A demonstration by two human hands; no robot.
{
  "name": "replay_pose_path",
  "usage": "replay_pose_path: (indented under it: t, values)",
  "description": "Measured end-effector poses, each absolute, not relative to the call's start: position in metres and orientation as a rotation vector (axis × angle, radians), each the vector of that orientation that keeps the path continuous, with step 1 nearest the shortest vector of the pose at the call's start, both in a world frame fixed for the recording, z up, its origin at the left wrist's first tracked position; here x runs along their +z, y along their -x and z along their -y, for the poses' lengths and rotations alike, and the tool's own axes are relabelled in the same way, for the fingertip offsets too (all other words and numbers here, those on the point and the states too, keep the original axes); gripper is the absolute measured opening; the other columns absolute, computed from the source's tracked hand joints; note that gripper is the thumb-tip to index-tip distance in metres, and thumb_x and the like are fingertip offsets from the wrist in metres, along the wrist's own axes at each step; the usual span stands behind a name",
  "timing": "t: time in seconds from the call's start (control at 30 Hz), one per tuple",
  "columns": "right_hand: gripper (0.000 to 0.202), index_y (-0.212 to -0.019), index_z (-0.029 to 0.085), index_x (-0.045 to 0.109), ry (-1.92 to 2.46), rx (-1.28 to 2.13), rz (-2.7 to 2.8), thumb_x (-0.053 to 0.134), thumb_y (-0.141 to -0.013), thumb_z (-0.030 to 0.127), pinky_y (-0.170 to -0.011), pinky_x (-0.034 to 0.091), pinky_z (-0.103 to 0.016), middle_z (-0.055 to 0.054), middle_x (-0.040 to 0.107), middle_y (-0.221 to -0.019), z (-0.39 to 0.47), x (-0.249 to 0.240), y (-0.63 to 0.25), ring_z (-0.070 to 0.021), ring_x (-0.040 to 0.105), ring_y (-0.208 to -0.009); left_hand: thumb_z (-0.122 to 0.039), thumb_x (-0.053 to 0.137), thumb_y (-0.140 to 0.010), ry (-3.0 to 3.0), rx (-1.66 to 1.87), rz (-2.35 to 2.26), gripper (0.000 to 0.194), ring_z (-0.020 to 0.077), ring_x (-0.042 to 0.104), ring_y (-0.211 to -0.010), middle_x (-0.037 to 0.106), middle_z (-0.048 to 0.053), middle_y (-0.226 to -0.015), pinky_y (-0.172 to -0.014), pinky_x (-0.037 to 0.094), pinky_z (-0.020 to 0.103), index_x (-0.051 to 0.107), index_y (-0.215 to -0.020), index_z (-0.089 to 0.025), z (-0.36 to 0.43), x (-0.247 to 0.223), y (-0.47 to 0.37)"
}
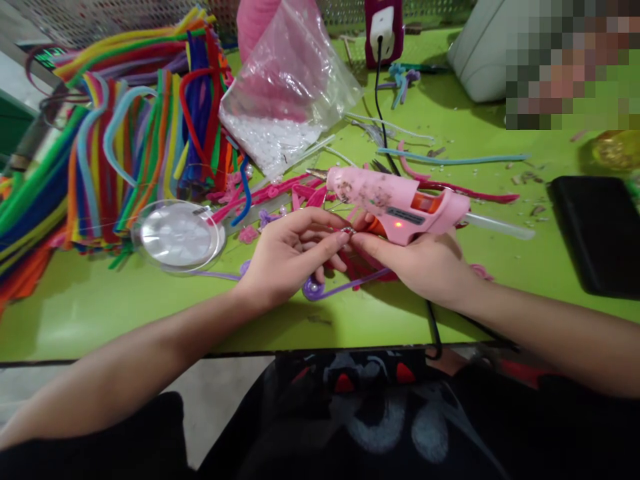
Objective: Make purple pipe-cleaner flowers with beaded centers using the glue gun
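My left hand (287,257) and my right hand (425,263) meet over the green table, thumbs and fingertips nearly touching. Both pinch a small silvery piece (347,230) between them, too small to make out fully. A pink glue gun (385,200) with an orange light lies just beyond my right hand, its nozzle toward the left. Under and around the fingers are pink fuzzy stems and a purple coil (314,288) with a pearl-like bead, from which a purple stem runs right beneath my hands.
Bundles of coloured fuzzy stems (125,160) fill the left. A clear spool (183,237) sits before them, with a bag of white beads (280,137) behind. A black phone (597,233) lies right; a black cable (379,100) crosses the table. Blue stem (465,160) lies beyond the gun.
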State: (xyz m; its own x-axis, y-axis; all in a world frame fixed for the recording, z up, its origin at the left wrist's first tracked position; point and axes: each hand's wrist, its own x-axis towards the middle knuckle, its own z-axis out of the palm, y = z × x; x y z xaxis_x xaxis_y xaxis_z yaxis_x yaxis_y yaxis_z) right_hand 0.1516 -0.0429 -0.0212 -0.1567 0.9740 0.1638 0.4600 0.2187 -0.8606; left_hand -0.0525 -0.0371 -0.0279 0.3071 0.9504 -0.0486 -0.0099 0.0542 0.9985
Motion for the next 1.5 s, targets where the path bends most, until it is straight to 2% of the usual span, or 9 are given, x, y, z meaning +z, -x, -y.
replay_pose_path:
  t: [0.2, 0.37, 0.47, 0.57, 0.67, 0.83, 1.1, 1.3, 1.5]
  values:
    - [0.01, -0.093, 0.028, 0.081, 1.297, 1.026, 1.684, 0.076, -0.093, 0.036, -0.1, 0.067, -0.034, 0.003, 0.084, -0.099, 0.041, -0.023, -0.153, -0.0217, 0.082, -0.097, -0.022, 0.083, -0.092, -1.324, 0.974, -0.999, 0.012, 0.0132, 0.078, -0.055, 0.079, -0.002, -0.074, -0.04, 0.057, 0.013, 0.072, -0.091, -0.018, 0.037, -0.028, 0.053]
    - [0.012, -0.093, 0.028, 0.081, 1.299, 1.047, 1.654, 0.077, -0.092, 0.039, -0.096, 0.068, -0.034, 0.002, 0.083, -0.098, 0.042, -0.025, -0.153, -0.0213, 0.081, -0.094, -0.023, 0.083, -0.091, -1.323, 0.961, -1.021, 0.012, 0.0114, 0.075, -0.051, 0.076, -0.002, -0.068, -0.041, 0.057, 0.013, 0.073, -0.091, -0.017, 0.037, -0.029, 0.052]
    - [0.013, -0.09, 0.027, 0.081, 1.322, 0.994, 1.648, 0.079, -0.091, 0.04, -0.094, 0.068, -0.035, 0.001, 0.083, -0.094, 0.041, -0.027, -0.154, -0.0218, 0.08, -0.091, -0.03, 0.088, -0.088, -1.31, 0.955, -1.04, 0.021, 0.0123, 0.075, -0.053, 0.077, -0.001, -0.071, -0.041, 0.057, 0.014, 0.072, -0.093, -0.017, 0.039, -0.03, 0.051]
    - [0.015, -0.089, 0.027, 0.082, 1.352, 0.936, 1.668, 0.08, -0.092, 0.042, -0.099, 0.067, -0.038, 0.0, 0.082, -0.093, 0.038, -0.03, -0.156, -0.0233, 0.08, -0.093, -0.033, 0.09, -0.088, -1.326, 0.927, -1.042, 0.027, 0.0139, 0.078, -0.057, 0.079, 0.0, -0.075, -0.042, 0.057, 0.014, 0.071, -0.101, -0.018, 0.041, -0.03, 0.052]
    - [0.017, -0.092, 0.028, 0.083, 1.37, 0.931, 1.68, 0.08, -0.093, 0.045, -0.099, 0.066, -0.038, -0.001, 0.082, -0.093, 0.037, -0.032, -0.158, -0.0232, 0.08, -0.093, -0.027, 0.086, -0.092, -1.376, 0.942, -1.028, 0.024, 0.0133, 0.079, -0.059, 0.08, -0.001, -0.077, -0.044, 0.058, 0.013, 0.07, -0.108, -0.019, 0.042, -0.029, 0.053]
    - [0.018, -0.094, 0.028, 0.083, 1.394, 0.937, 1.683, 0.079, -0.092, 0.046, -0.097, 0.067, -0.037, -0.001, 0.082, -0.095, 0.037, -0.032, -0.158, -0.0228, 0.08, -0.094, -0.02, 0.08, -0.096, -1.44, 0.996, -0.982, 0.015, 0.012, 0.079, -0.059, 0.079, -0.002, -0.076, -0.045, 0.058, 0.014, 0.069, -0.106, -0.02, 0.044, -0.03, 0.054]
    - [0.016, -0.089, 0.029, 0.083, 1.412, 0.966, 1.675, 0.078, -0.092, 0.044, -0.092, 0.066, -0.035, 0.001, 0.081, -0.09, 0.038, -0.029, -0.156, -0.0214, 0.079, -0.089, -0.018, 0.08, -0.095, -1.477, 1.025, -0.963, 0.017, 0.0107, 0.078, -0.058, 0.079, -0.004, -0.077, -0.046, 0.059, 0.013, 0.066, -0.104, -0.021, 0.044, -0.032, 0.054]
    - [0.025, -0.086, 0.028, 0.082, 1.424, 0.935, 1.696, 0.078, -0.094, 0.052, -0.088, 0.066, -0.038, 0.0, 0.081, -0.09, 0.04, -0.031, -0.158, -0.0227, 0.078, -0.085, -0.022, 0.079, -0.095, -1.459, 0.967, -1.044, 0.016, 0.0118, 0.077, -0.06, 0.076, -0.004, -0.074, -0.049, 0.061, 0.016, 0.065, -0.102, -0.022, 0.045, -0.028, 0.054]
    - [0.022, -0.087, 0.028, 0.082, 1.412, 0.917, 1.684, 0.078, -0.093, 0.048, -0.093, 0.066, -0.039, -0.001, 0.082, -0.091, 0.04, -0.03, -0.157, -0.0235, 0.078, -0.089, -0.022, 0.079, -0.095, -1.467, 0.988, -1.051, 0.011, 0.0115, 0.076, -0.059, 0.077, -0.003, -0.078, -0.05, 0.063, 0.018, 0.069, -0.101, -0.022, 0.044, -0.029, 0.054]
